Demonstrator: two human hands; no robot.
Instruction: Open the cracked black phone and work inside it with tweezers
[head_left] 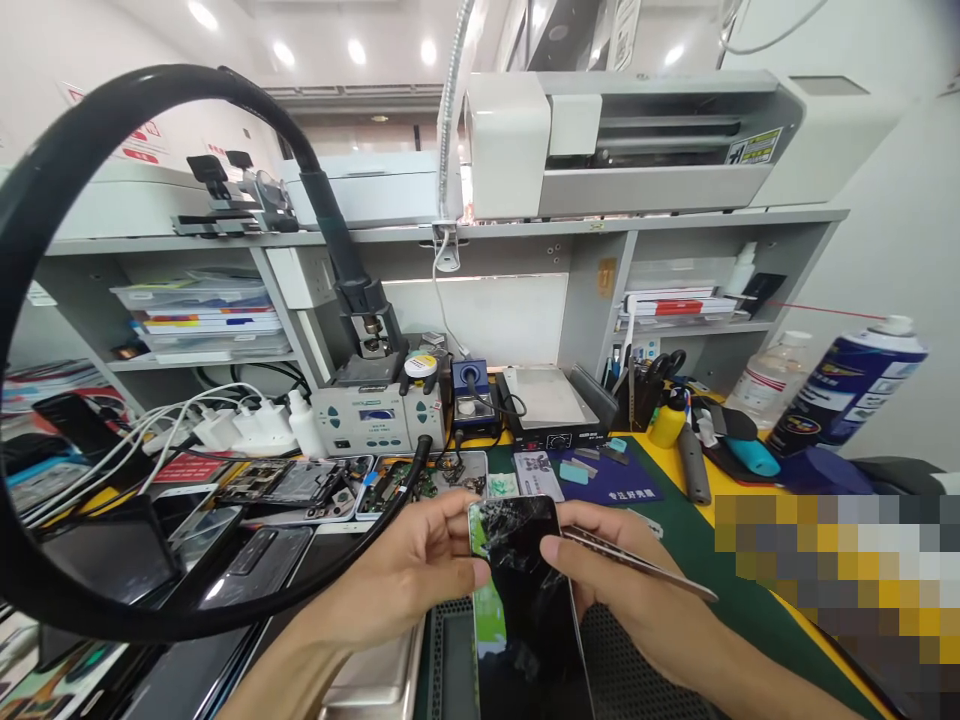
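My left hand [409, 575] grips the left edge of a phone with a cracked black screen [525, 590], held upright over the green mat [675, 545]. My right hand [626, 590] holds metal tweezers [637, 562] and its thumb presses on the phone's right edge. The tweezers point right and down, away from the phone. The phone's lower part runs out of the bottom of the view.
A thick black hose [97, 130] loops across the left side from a soldering station [371, 410]. Opened phones and circuit boards [300, 485] lie to the left. A heating plate [551, 405], tool holder [649, 385] and a blue spray can [851, 380] stand behind and to the right.
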